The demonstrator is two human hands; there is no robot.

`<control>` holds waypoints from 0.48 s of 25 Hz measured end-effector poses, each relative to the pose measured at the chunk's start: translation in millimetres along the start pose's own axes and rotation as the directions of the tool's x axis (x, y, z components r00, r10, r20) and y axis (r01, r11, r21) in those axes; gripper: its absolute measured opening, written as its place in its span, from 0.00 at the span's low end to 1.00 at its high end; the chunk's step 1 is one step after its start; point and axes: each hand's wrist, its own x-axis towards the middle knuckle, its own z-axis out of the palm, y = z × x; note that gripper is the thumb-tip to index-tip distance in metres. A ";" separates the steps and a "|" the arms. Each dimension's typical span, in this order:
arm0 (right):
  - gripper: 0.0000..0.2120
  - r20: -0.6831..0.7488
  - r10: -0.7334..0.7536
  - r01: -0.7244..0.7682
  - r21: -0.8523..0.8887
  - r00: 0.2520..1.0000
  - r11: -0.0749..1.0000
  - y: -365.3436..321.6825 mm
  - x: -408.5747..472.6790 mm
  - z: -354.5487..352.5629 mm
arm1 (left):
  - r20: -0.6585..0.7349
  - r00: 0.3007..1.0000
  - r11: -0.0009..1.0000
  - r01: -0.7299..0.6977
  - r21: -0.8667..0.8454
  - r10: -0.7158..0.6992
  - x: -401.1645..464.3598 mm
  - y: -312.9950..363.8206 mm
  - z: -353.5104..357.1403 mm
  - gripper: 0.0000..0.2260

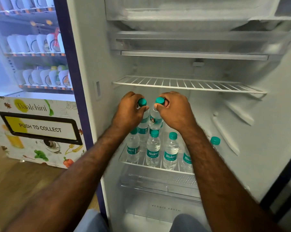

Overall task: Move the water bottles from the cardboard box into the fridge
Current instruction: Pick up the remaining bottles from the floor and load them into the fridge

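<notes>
Clear glossy plastic bottles (152, 150) with teal plastic caps (173, 135) — white coated wire shelf (188, 85), matt wood floor (10, 178).

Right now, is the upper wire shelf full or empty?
Empty: upper wire shelf shows bare bars; bottles stand on the lower shelf.

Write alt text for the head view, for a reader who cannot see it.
Each hand, left hand and right hand, grips a green-capped water bottle by its neck inside the open fridge. More bottles stand on the lower wire shelf; the upper shelf holds nothing.
</notes>
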 end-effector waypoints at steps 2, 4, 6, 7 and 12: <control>0.14 0.049 0.039 -0.038 -0.015 0.998 0.999 6.1 14.5 9.0 | 0.045 0.998 0.998 0.050 0.044 -0.052 12.7 -6.0 5.6 0.15; 0.13 0.094 0.067 -0.063 -0.049 0.993 0.997 11.6 23.1 19.7 | 0.077 0.989 0.991 0.120 0.055 -0.124 22.9 -13.5 10.7 0.15; 0.12 0.129 0.086 -0.077 -0.078 0.988 0.994 17.7 26.3 30.1 | 0.118 0.978 0.984 0.164 0.065 -0.170 30.1 -19.2 18.5 0.14; 0.11 0.149 0.099 -0.086 -0.091 0.984 0.992 20.8 26.9 35.2 | 0.145 0.971 0.981 0.180 0.072 -0.189 32.7 -20.6 22.7 0.13; 0.17 0.316 0.176 -0.132 -0.156 0.932 0.979 30.6 25.3 59.0 | 0.269 0.930 0.964 0.214 0.160 -0.252 39.9 -26.7 37.0 0.13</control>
